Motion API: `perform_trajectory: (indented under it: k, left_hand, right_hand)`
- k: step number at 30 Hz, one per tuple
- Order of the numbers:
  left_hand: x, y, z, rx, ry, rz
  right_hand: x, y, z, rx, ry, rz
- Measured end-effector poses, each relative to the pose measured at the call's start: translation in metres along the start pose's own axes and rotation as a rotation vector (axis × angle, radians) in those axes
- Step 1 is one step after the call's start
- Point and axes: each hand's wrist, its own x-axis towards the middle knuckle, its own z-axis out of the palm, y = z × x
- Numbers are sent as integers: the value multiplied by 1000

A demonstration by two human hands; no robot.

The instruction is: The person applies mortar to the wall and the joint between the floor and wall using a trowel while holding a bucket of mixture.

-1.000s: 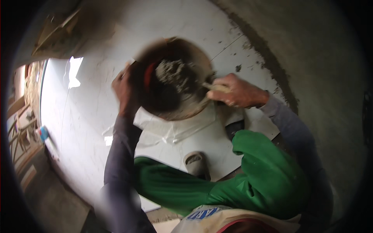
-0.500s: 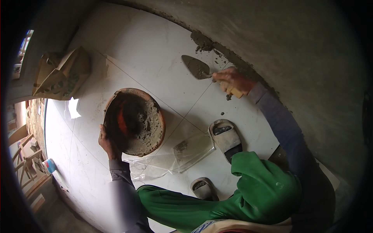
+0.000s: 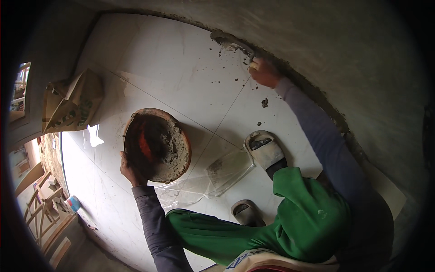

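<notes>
My left hand [image 3: 130, 169] grips the near-left rim of a round orange-brown basin [image 3: 189, 144], its fingers mostly hidden behind the wall. Wet grey mortar [image 3: 174, 152] coats the basin's inside, with a hollow toward the left. At the far right, my right hand [image 3: 267, 73] is closed around the handle of a trowel [image 3: 246, 48]. The blade, seen nearly edge-on, lies along the joint where floor meets wall. Beside its tip a lump of mortar [image 3: 219, 37] sits in that joint.
White floor tiles [image 3: 149, 59] carry mortar crumbs [image 3: 264, 103] near the wall [image 3: 362, 68]. Clear plastic sheeting [image 3: 217, 177] lies between the basin and my sandalled foot [image 3: 265, 149]. A brown paper bag [image 3: 72, 102] stands at left, with wooden pieces [image 3: 43, 213] beyond the floor's edge.
My right hand has moved up and away to the wall joint with the trowel, whose blade has turned from flat to nearly edge-on. My left hand keeps its hold on the basin.
</notes>
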Motion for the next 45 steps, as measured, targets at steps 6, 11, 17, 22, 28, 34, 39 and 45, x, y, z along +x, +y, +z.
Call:
perform_trajectory:
  k: [6, 11, 17, 22, 28, 34, 39, 45]
  left_hand:
    - [-3, 2, 2, -32, -26, 47]
    - [-1, 1, 1, -128, 13, -54]
    - [-3, 3, -2, 6, -1, -20]
    - [-6, 8, 3, -213, -50, -66]
    - [0, 2, 1, -210, -24, -86]
    - [3, -6, -3, -2, -9, 24]
    - [4, -6, -3, -105, -19, -20]
    - [3, -6, -1, 55, 13, 81]
  right_hand:
    - [-26, -16, -27, 173, -70, 2]
    - [21, -37, 8, -145, -67, -125]
    - [45, -25, 16, -7, 71, -79]
    - [9, -8, 5, -58, 142, -305]
    - [-41, 18, -35, 146, 146, -202]
    - [-58, 28, -23, 16, 65, -26]
    - [-82, 47, -44, 176, 21, 38]
    - [-100, 41, -29, 156, 78, -53]
